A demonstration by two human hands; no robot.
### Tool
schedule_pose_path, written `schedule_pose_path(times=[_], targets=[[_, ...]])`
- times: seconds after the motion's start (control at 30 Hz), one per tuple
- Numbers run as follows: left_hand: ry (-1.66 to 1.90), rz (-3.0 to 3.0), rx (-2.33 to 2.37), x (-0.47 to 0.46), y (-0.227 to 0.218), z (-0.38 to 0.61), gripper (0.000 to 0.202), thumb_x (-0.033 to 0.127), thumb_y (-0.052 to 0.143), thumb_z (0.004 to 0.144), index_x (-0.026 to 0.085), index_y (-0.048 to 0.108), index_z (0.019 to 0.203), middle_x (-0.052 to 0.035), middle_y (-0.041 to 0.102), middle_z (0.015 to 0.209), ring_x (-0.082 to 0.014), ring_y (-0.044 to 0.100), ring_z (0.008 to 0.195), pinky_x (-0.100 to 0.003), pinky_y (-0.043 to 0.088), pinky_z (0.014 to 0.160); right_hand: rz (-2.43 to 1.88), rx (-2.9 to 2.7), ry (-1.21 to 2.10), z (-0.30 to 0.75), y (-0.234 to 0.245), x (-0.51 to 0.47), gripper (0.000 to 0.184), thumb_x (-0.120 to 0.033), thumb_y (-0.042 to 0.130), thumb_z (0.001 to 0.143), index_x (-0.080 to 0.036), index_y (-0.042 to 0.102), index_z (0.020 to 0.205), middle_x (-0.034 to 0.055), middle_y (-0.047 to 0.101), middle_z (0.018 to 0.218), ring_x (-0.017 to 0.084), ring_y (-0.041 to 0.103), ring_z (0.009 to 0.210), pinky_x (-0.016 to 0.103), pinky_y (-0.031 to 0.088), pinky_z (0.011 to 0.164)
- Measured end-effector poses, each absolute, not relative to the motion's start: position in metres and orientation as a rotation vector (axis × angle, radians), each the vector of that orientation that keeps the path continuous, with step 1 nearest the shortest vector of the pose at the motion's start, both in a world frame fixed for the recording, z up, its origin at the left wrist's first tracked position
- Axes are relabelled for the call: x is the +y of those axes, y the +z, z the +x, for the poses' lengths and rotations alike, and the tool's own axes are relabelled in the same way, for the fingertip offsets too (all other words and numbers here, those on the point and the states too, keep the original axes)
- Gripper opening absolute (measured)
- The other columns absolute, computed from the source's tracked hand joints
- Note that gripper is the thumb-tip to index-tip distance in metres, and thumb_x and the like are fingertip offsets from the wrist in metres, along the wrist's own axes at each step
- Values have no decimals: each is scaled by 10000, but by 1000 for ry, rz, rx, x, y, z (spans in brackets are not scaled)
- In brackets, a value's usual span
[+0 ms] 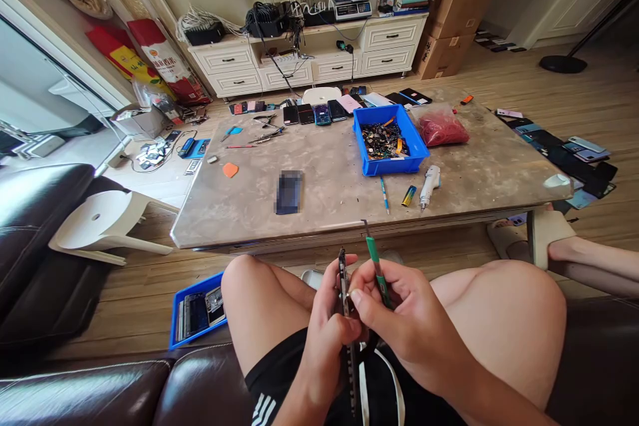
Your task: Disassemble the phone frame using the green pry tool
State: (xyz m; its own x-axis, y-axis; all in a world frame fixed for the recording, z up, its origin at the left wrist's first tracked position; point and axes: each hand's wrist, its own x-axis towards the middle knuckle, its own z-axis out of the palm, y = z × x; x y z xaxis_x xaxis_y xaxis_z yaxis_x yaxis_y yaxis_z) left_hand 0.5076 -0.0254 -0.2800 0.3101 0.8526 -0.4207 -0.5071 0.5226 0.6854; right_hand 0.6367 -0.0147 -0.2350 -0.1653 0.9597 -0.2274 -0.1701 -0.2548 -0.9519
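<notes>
Over my lap, my left hand [323,339] is wrapped around a thin, opened phone body [352,373], held edge-on so its face hardly shows. My right hand [407,316] grips a slim green-handled tool [372,251] with a flat dark tip that points up and away. Its thumb and forefinger meet at the phone's right side, by a small pale spot too small to name. Whether they pinch a part there is hard to see. A dark strip hangs below the right fingers, partly hidden.
On the table [224,206] stand a blue bin [394,166] of small phone parts, a red-filled bag [442,126], a white electric screwdriver [429,188], a battery [409,196], a dark phone [288,193] and pliers [268,134]. A blue tray [174,319] sits by my left leg. Another person's leg [594,259] is at right.
</notes>
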Motion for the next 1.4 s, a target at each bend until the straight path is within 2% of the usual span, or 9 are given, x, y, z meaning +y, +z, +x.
schedule_pose_path(times=[0.27,0.47,0.63,0.7,0.77,0.83,0.9,1.2,1.4], targets=[[906,484,778,-23,-281,509,758,250,644,596,180,577,1348,-31,645,812,-138,517,623,-251,430,599,-1189,-1051,1564,639,-233,-11,134,-228,636,794,-166,556,707,-36,484,655,78,446,617,167,439,597],[770,471,702,-18,-280,509,798,393,662,572,136,580,1323,-35,590,744,-126,460,531,-244,349,484,-1159,-965,1754,642,-238,-7,191,-336,659,824,-191,545,775,-41,438,640,106,416,544,189,435,405],[833,576,891,-18,-285,504,805,282,623,629,216,489,1421,6,600,762,-126,474,599,-224,367,527,-1148,-1149,1640,650,-240,-5,198,-339,632,887,-169,583,798,-23,498,701,99,444,636,189,452,571],[872,669,1047,-19,-285,502,794,236,610,690,249,444,1466,2,664,881,-157,567,726,-246,448,637,-1182,-1234,1590,653,-238,-3,189,-322,612,913,-161,598,814,-20,526,724,95,453,666,188,431,623],[891,791,1153,-21,-283,500,759,244,626,762,259,410,1489,-44,662,1233,-234,618,1058,-311,498,871,-1210,-1270,1598,656,-237,-2,198,-333,609,925,-158,610,832,-20,542,737,97,460,678,196,417,638],[908,928,1217,-22,-280,501,743,266,643,823,253,365,1512,-68,502,1499,-286,484,1340,-377,402,1098,-1244,-1275,1622,657,-238,-1,205,-347,637,914,-156,619,840,-20,553,752,100,469,691,203,409,647],[913,1049,1266,-22,-277,501,724,253,628,864,249,332,1524,-75,465,1535,-284,415,1415,-403,313,1182,-1278,-1261,1634,658,-239,1,195,-339,665,897,-158,619,842,-22,555,764,103,480,710,206,409,660],[924,1158,1360,-21,-271,505,637,285,645,888,261,386,1469,-79,613,1335,-280,602,1186,-408,438,1060,-1232,-1140,1745,662,-245,6,142,-296,690,848,-160,653,829,-25,589,713,102,526,682,202,420,642],[919,1066,1321,-22,-270,504,738,262,674,805,236,368,1475,-98,598,1336,-309,557,1237,-429,419,1071,-1073,-899,1884,663,-244,7,214,-316,778,766,-150,644,755,-20,590,702,103,546,665,202,458,643]])
